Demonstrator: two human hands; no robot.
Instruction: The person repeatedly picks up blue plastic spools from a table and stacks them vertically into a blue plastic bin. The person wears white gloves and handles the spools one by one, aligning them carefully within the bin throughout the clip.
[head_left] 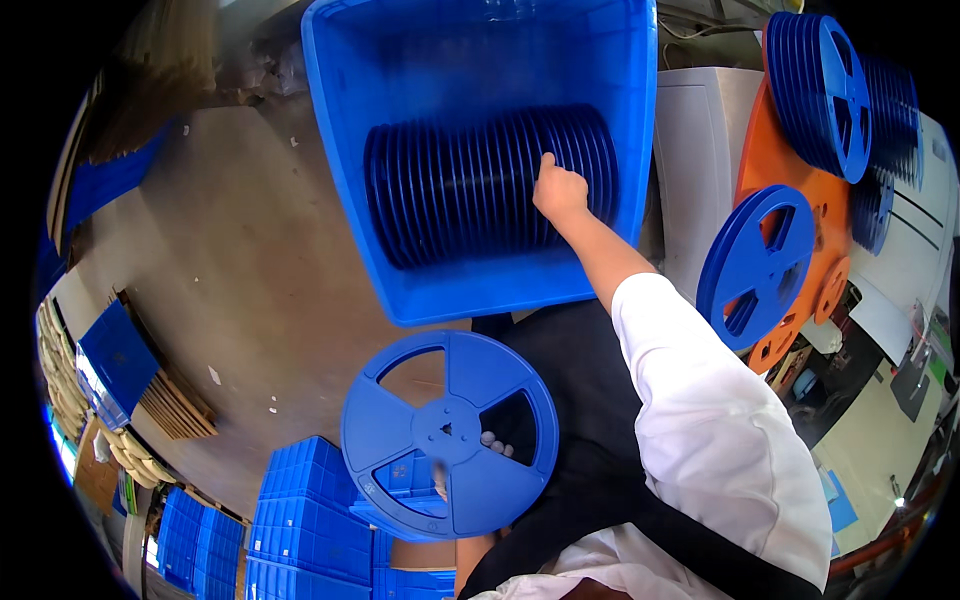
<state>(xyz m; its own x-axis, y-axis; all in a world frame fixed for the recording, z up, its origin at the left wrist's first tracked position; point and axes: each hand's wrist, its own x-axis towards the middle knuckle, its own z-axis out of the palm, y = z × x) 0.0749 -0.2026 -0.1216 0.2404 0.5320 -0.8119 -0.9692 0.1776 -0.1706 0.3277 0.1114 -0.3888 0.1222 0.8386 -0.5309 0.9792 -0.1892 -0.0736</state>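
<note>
A large blue plastic bin (440, 305) stands in front of me with a row of dark blue reels (460, 190) on edge inside it. Over the right part of that row is my right hand (562, 190), its index finger stretched forward and the other fingers curled in. Whether the fingertip touches a reel rim I cannot tell. Lower down, my left hand (494, 442) holds a single blue reel (480, 375) with spoke openings. Grey-looking fingertips show through one opening; the reel hides most of that hand.
To the right, an orange panel (762, 150) carries more blue reels (757, 265). Stacked blue crates (310, 510) stand at the lower left. Further left are a blue sheet (118, 355) and cardboard on the grey floor (230, 250). A pale cabinet (690, 150) is beside the bin.
</note>
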